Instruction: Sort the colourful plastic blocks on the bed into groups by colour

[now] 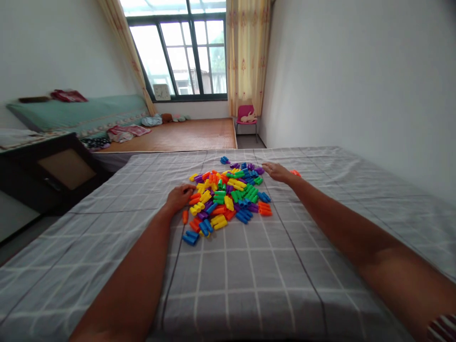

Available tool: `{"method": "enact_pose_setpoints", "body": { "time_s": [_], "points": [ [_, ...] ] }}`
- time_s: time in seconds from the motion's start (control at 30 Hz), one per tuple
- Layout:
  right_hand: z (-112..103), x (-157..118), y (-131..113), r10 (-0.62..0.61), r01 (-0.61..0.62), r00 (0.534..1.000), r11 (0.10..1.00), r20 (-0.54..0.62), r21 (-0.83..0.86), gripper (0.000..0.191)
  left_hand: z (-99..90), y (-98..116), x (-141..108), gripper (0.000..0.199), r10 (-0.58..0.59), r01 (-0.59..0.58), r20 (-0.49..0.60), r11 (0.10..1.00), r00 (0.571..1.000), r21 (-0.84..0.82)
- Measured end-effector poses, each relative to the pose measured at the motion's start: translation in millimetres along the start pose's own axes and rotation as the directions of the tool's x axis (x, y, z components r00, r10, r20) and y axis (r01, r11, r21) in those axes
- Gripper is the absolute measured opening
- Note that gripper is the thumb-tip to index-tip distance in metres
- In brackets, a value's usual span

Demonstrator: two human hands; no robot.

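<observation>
A heap of plastic toy building pieces, shaped like short joined tubes, lies on a grey checked bedsheet (256,270). Among them are yellow pieces (218,222), green pieces (251,193), blue pieces (244,216), orange pieces (264,208) and purple pieces (259,170). At the heap's left edge rests my left hand (178,197), fingers loosely bent and apart, beside orange and yellow pieces; no piece shows in it. My right hand (276,172) is at the far right edge, fingers stretched toward a purple piece, holding nothing visible. An orange piece (295,174) is partly hidden behind my right wrist.
Beyond the sheet stands another bed with a brown mat (199,135) and crumpled cloths (128,132). A dark cabinet (53,175) is at left. A pink chair (246,115) with a plush toy stands by the curtain, and a white wall (359,76) runs along the right.
</observation>
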State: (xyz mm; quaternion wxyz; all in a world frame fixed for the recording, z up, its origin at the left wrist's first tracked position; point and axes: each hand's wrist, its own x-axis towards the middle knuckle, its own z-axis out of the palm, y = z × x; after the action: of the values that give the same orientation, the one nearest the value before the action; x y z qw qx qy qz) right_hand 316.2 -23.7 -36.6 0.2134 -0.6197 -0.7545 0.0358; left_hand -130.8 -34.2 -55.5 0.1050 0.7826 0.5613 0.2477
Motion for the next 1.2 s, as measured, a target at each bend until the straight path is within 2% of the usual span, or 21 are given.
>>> {"method": "enact_pose_setpoints", "body": {
  "time_s": [0.1, 0.2, 0.33, 0.43, 0.5, 0.6, 0.73, 0.87, 0.93, 1.0, 1.1, 1.2],
  "points": [
    [20.9, 23.8, -15.6, -0.003, 0.013, 0.996, 0.992, 0.085, -0.127, 0.042, 2.2, -0.2, 0.7, 0.036, -0.014, 0.013, -0.017, 0.999, 1.000, -0.031],
    [42.8, 37.7, -31.1, -0.033, 0.048, 0.994, 0.987, 0.101, -0.155, 0.044, 2.7, 0.6, 0.8, 0.037, -0.023, 0.021, -0.024, 0.996, 0.999, -0.088],
    [69.5, 47.4, -65.5, -0.067, 0.072, 0.996, 0.994, 0.057, -0.082, 0.046, 1.4, 2.6, 0.1, 0.040, -0.009, -0.006, -0.076, 0.979, 0.997, -0.202],
    [77.8, 53.2, -95.0, -0.115, 0.113, 0.992, 0.993, 0.054, 0.044, 0.045, 0.2, 4.4, -0.9, 0.044, -0.030, 0.005, -0.093, 0.966, 0.995, -0.260],
    [74.9, 55.4, -110.8, -0.134, 0.124, 0.990, 0.979, 0.052, 0.162, 0.042, -0.5, 5.5, -1.7, 0.046, -0.036, 0.009, -0.095, 0.964, 0.995, -0.265],
    [59.4, 51.9, -127.3, -0.155, 0.139, 0.988, 0.943, 0.027, 0.302, 0.036, -1.0, 6.2, -2.4, 0.046, -0.026, 0.001, -0.099, 0.970, 0.995, -0.244],
    [32.6, 28.5, -143.7, -0.206, 0.219, 0.976, 0.917, -0.072, 0.334, 0.032, -0.7, 5.4, -1.9, 0.046, -0.014, -0.006, -0.094, 0.978, 0.995, -0.209],
    [21.6, -3.6, -154.8, -0.372, 0.340, 0.925, 0.904, 0.082, 0.260, 0.025, -0.5, 4.7, -1.8, 0.043, 0.004, -0.020, -0.091, 0.985, 0.996, -0.171],
    [21.0, -14.5, -153.7, -0.393, 0.363, 0.913, 0.906, 0.111, 0.218, 0.031, -0.8, 4.8, -2.1, 0.042, 0.011, -0.025, -0.090, 0.987, 0.996, -0.156],
    [19.0, -20.6, -147.3, -0.376, 0.347, 0.923, 0.907, 0.088, 0.240, 0.036, -1.3, 5.0, -2.4, 0.041, 0.023, -0.037, -0.095, 0.989, 0.995, -0.144],
    [11.7, -26.1, -132.0, -0.328, 0.283, 0.943, 0.883, 0.059, 0.375, 0.036, -1.7, 5.1, -2.0, 0.040, 0.031, -0.044, -0.095, 0.990, 0.995, -0.133],
    [5.4, -33.5, -117.3, -0.293, 0.219, 0.953, 0.842, 0.077, 0.493, 0.027, -1.6, 4.4, -1.2, 0.038, 0.021, -0.032, -0.086, 0.991, 0.996, -0.130]
  ]
}}
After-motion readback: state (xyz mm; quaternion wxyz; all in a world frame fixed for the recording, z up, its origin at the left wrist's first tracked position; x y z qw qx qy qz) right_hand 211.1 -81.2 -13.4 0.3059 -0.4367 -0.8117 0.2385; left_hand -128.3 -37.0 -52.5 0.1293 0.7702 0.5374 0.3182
